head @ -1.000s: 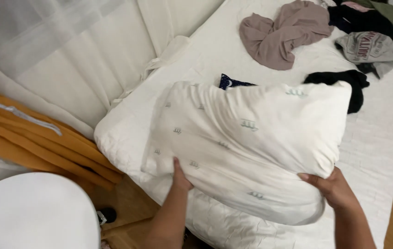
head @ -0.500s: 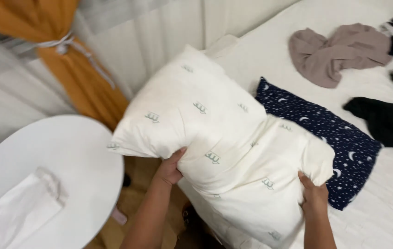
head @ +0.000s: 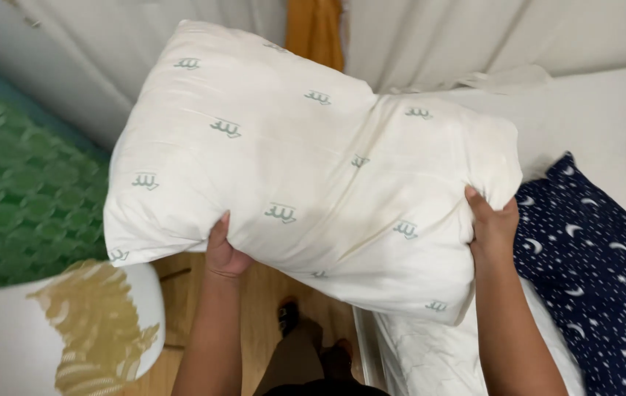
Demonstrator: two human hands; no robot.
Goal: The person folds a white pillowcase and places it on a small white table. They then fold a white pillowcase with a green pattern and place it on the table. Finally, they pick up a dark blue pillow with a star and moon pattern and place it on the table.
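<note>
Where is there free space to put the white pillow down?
Bare white sheet lies behind the navy moon-print pillow, toward the curtains. The white pillow, gripped by left hand and right hand, hides the nearer mattress.

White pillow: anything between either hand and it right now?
Nothing visible. The left hand grips the lower edge of the white pillow directly, and the right hand clutches its right-hand corner, fingers pressed into the fabric. The pillow is held up in the air, over the wooden floor and the mattress edge.
</note>
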